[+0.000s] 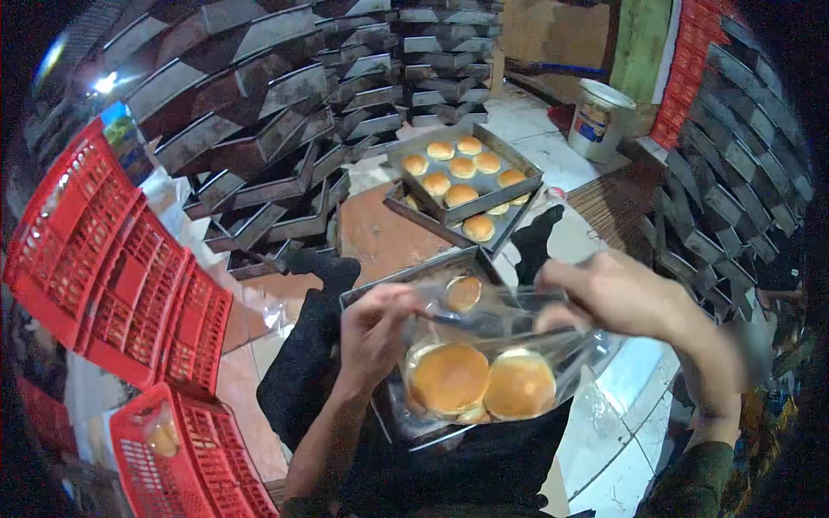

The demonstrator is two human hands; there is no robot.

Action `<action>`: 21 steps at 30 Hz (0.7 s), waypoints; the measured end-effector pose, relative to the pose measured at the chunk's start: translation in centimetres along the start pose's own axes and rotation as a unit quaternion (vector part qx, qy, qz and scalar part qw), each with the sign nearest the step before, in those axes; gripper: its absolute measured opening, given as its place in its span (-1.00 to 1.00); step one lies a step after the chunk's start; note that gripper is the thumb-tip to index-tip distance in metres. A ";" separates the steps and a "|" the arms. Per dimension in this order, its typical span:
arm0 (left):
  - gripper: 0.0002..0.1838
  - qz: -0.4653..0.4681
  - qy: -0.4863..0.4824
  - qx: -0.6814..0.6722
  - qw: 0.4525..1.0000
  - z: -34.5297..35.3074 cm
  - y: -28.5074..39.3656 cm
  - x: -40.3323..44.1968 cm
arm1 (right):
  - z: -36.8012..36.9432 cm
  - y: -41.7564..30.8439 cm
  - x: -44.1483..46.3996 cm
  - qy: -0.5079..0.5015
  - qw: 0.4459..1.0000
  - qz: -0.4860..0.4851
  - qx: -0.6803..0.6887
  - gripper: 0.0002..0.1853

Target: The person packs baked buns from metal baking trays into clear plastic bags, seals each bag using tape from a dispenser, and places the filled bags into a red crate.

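Note:
A clear plastic bag (566,367) with round golden buns (449,378) inside hangs between my two hands, over my lap. My left hand (377,324) is closed on the bag's upper left edge. On the other side, my right hand (600,293) pinches the upper right edge, slightly smeared by motion. Two large buns show through the front of the plastic, with part of another beneath them. Behind the bag lies a dark metal tray (414,276), mostly covered by the bag and my hands. A single bun (464,293) shows through or just behind the plastic there.
Beyond my feet, two stacked metal trays (527,186) hold several buns. Red plastic crates (160,285) stand at the left, one lower crate (194,449) with bagged buns. Stacked empty trays (259,112) line the back and right. A white bucket (600,116) stands at the back right.

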State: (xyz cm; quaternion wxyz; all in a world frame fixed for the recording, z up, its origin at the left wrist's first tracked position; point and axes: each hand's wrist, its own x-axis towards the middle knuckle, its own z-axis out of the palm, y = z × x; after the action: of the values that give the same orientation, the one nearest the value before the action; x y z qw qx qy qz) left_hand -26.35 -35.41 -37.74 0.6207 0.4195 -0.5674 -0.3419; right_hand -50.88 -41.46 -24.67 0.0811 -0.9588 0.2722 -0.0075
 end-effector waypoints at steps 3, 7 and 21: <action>-0.78 -0.055 0.039 -0.078 0.995 -1.6 -0.3 -3.1 | 2.0 -0.5 0.1 -0.070 0.995 -0.069 0.000 -0.55; -0.79 -0.028 0.062 0.053 0.996 -2.5 0.1 -5.3 | 4.2 0.9 0.3 -0.125 0.989 -0.080 0.000 -0.69; -0.82 -0.060 0.160 -0.008 0.985 -5.4 -1.1 -6.8 | 3.9 2.1 0.0 0.139 0.979 0.018 0.148 -0.83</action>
State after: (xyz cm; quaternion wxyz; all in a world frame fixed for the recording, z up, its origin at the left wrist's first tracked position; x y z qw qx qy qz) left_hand -21.81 -29.05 -41.53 0.6849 0.4971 -0.4322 -0.3115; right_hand -51.70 -42.60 -28.89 0.1840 -0.9205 0.2942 -0.1794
